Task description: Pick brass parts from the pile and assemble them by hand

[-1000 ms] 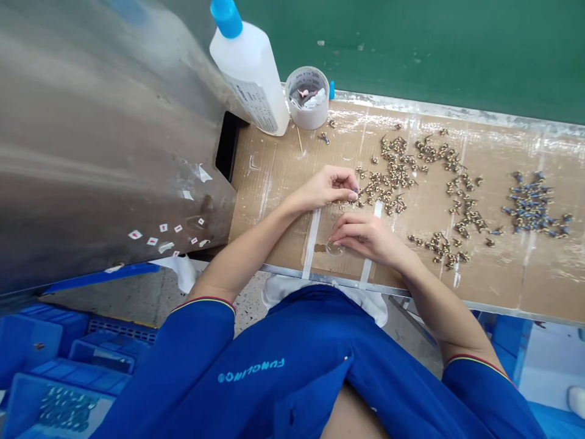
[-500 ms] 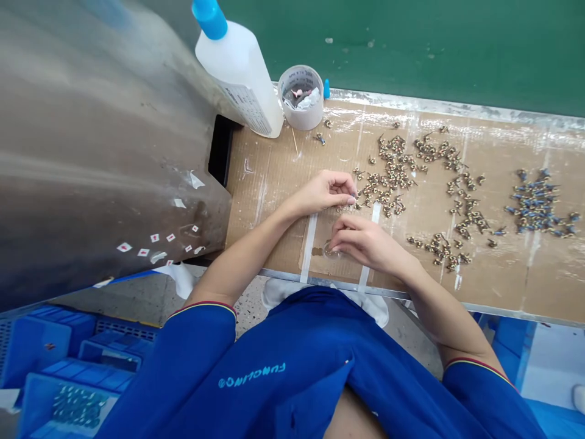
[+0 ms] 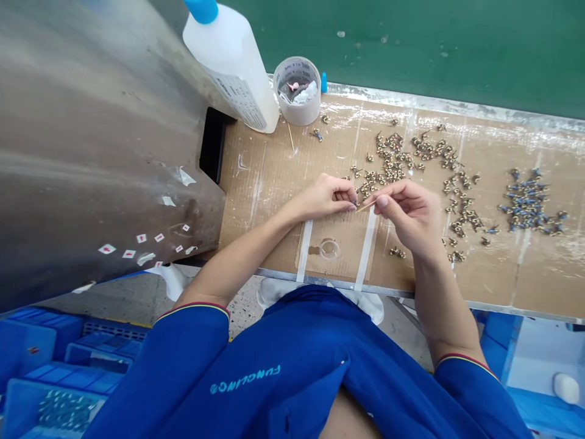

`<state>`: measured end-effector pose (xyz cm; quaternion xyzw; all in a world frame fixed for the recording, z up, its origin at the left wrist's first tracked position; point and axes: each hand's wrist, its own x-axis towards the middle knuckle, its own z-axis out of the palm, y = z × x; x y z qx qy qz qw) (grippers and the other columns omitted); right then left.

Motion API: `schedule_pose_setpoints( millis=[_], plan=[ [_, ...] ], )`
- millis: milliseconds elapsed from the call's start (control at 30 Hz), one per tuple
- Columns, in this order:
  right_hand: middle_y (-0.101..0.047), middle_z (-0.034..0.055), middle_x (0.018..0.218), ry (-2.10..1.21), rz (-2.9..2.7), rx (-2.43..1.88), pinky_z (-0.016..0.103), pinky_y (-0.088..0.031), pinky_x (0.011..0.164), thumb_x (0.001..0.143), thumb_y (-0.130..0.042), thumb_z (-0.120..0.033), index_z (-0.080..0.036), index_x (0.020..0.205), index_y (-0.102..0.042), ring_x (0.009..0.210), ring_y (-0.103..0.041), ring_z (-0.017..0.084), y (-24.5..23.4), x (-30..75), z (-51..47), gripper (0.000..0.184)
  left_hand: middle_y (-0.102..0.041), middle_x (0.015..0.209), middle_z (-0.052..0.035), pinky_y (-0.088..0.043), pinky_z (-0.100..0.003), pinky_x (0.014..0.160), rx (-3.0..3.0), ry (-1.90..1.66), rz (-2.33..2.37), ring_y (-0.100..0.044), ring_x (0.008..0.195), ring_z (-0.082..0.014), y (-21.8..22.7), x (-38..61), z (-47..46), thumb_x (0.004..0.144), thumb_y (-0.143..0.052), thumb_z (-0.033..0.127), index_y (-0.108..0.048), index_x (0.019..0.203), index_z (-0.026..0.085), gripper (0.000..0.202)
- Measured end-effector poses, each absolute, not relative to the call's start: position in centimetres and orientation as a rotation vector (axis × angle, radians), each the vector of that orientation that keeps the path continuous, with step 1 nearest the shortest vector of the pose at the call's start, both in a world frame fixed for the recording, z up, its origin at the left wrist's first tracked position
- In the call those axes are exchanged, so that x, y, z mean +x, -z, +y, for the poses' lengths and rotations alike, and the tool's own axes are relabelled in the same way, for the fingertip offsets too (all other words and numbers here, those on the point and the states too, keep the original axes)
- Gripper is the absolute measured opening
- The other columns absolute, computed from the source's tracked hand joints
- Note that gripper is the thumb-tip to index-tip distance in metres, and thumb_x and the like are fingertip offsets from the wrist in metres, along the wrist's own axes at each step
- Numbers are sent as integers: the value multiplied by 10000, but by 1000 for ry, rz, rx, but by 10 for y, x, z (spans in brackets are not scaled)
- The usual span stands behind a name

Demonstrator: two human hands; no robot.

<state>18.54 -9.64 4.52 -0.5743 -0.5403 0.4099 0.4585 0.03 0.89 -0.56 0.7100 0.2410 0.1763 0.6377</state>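
Observation:
My left hand (image 3: 325, 198) is closed in a pinch on a tiny metal piece, mostly hidden by the fingertips. My right hand (image 3: 411, 213) grips a thin wooden toothpick (image 3: 364, 207) between thumb and forefinger, its tip close to the left fingertips. Below the hands, a small clear round dish (image 3: 329, 249) rests on the cardboard (image 3: 269, 213). Beyond the hands lie many small brass-coloured metal pieces (image 3: 393, 161) in loose clusters. Farther right sits a group of similar pieces with blue parts (image 3: 528, 198).
A white bottle (image 3: 237, 67) with a blue cap stands at the back left beside a tape-roll cup (image 3: 299, 113) holding scraps. Another toothpick (image 3: 291, 137) lies near it. A metal panel (image 3: 114, 152) rises on the left. Blue crates (image 3: 59, 378) are below left.
My right hand has risen from the clear dish toward my left fingertips, bringing the toothpick. The left hand keeps its pinch almost in place. The view has shifted slightly.

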Motion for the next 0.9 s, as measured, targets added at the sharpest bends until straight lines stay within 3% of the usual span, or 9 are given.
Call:
schedule_pose_setpoints(
  millis=[133,367,900],
  plan=[
    [-766,39,858,-727,-1324,-1495,324,-606,674,972,-668,-597,-249,928,-682,711,-711,164,-36,189,-94,352,-714,745,-16,-519,-216,713,1655,-386,582,-643,687,-98,5,1,9,818,-783,167,-725,818,119,76],
    [-768,39,843,-586,-1495,-1580,323,-594,678,1008,-631,-538,-250,905,-700,727,-723,177,-32,186,-95,314,-698,713,-8,-504,-206,694,1686,-392,582,-624,673,-94,5,1,10,811,-782,189,-723,812,119,92],
    [-763,30,812,-542,-1631,-1634,311,-545,616,1014,-609,-520,-263,871,-688,661,-683,172,-26,185,-94,305,-690,703,-2,-490,-196,689,1720,-379,550,-630,674,-90,5,0,11,823,-776,156,-727,831,123,60]
  ],
)
